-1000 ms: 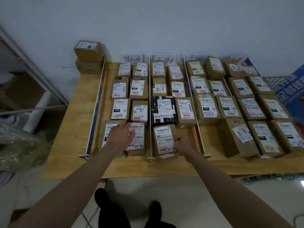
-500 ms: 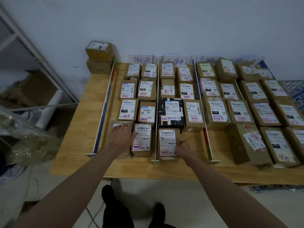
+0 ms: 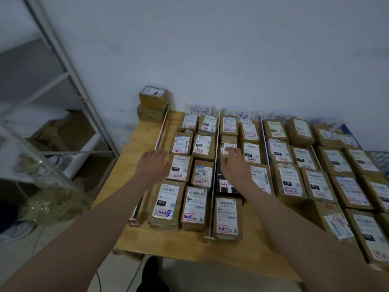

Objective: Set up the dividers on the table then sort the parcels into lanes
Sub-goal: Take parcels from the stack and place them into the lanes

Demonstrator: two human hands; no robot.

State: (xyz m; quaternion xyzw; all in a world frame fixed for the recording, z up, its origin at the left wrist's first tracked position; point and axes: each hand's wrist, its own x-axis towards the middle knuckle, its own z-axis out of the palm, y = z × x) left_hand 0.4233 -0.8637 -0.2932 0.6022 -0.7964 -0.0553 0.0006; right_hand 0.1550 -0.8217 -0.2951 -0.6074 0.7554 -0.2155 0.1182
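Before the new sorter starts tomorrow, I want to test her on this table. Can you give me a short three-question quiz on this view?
1. True or false: both hands, left and right, are gripping parcels.
2. What colour is the one non-brown parcel in the middle lane? A) black B) red C) green
3. Fill in: the two stacked boxes sit at the table's far ____ corner, outside the dividers.

Key
1. False: both hands are open above the parcels, holding nothing.
2. A
3. left
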